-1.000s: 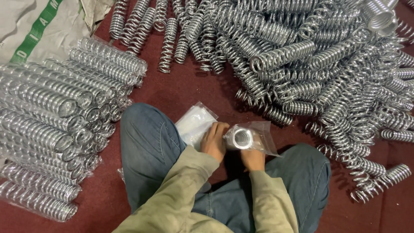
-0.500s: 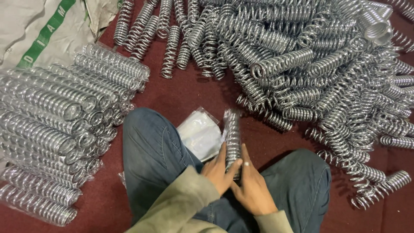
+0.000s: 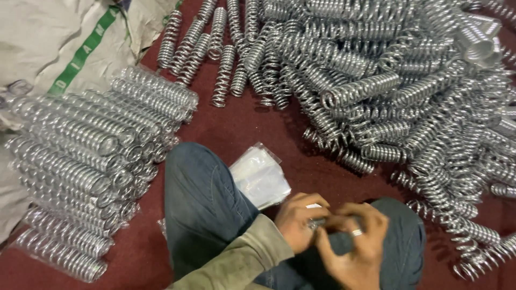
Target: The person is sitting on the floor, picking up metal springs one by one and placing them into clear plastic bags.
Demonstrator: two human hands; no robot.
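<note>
**A:** What's nearest the camera?

**B:** Two hands, meeting over the right knee. The left hand and the right hand have their fingers curled in together around something small and shiny, a spring by the look of it, though only a glint of it shows between the fingers. It's blurred, so I cannot tell how firm the grip is or whether a bag is round it. One ring sits on a right-hand finger.

**A:** And round the hands?

**B:** Two knees in blue jeans, and one olive sleeve on the left arm. Between the knees, just beyond the left hand, lies one small stack of clear plastic bags, flat on the dark red floor.

**A:** How many springs altogether?

**B:** Too many to count. To the left is a stack of bagged springs, several dozen, laid side by side in rows, each a silver coil in a clear sleeve. To the right and further off is a loose heap of bare springs, well over a hundred, tangled at all angles.

**A:** Anything beyond that?

**B:** One pale woven sack with a green stripe, at the far left, behind the bagged stack.
</note>
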